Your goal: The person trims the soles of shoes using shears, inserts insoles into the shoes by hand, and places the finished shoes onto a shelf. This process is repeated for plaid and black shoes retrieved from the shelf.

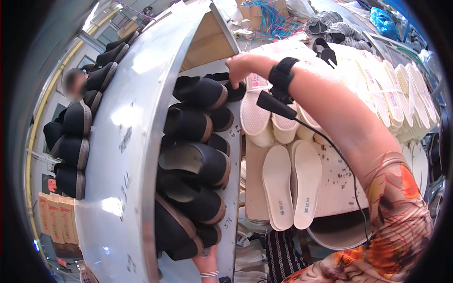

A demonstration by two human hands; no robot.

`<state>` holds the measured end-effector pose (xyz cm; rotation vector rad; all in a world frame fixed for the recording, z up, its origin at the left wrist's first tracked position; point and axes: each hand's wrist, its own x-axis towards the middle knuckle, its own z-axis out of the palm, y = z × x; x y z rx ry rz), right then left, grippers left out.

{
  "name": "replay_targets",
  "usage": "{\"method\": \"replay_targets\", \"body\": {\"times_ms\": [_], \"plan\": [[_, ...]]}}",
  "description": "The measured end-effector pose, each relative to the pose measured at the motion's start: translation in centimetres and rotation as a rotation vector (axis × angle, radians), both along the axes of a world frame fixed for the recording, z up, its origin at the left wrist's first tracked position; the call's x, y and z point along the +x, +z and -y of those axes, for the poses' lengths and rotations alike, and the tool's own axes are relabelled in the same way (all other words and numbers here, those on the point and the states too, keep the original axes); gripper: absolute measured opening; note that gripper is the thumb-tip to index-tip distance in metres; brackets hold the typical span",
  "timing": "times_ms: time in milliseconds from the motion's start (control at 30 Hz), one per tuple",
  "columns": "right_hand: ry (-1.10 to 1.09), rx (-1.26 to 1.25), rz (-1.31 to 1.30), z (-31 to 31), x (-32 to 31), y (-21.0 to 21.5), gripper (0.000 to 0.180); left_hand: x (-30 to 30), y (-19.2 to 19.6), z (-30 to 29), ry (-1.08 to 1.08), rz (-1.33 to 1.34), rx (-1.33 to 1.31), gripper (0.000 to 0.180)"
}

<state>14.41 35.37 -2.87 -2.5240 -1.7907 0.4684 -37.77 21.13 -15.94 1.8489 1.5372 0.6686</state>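
At the far end of a metal shelf, my right hand [239, 70] reaches across with its fingers closed on the rim of a black slip-on shoe [235, 93]. My left hand [206, 262] is low at the near end of the shelf, against the underside of the nearest black shoes [177, 236]; its fingers are hidden. Between my hands, black shoes with brown-edged soles stand packed in a double row, among them one with a grey insole [193, 160]. Right of the shelf, cream insoles [277, 186] lie in small stacks on a wooden board [339, 188].
A metal panel [127, 141] rises left of the shoes, with more black shoes [75, 120] beyond it and a person behind. Bundled cream insoles [377, 94] fill the right side. A black cable [337, 148] hangs along my right arm. Brown cartons [59, 217] stand lower left.
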Motion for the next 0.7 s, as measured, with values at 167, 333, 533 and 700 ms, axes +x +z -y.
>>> {"method": "replay_targets", "body": {"times_ms": [167,333,533,700], "plan": [[-0.012,-0.32,0.323,-4.2,1.6,-6.1,0.045,2.0,-0.3,0.5,0.075,0.095,0.068,0.064],[0.256,-0.195,0.295,-2.6,0.0,-5.0,0.041,1.8,-1.4,0.6,0.004,-0.017,0.102,0.07],[0.178,-0.162,-0.2,-6.4,-2.8,-7.4,0.034,2.0,-0.9,1.0,0.07,-0.272,0.083,0.067],[-0.027,-0.027,-0.529,-8.5,-3.9,-8.6,0.033,1.0,-1.5,0.2,0.075,-0.194,0.139,0.065]]}}
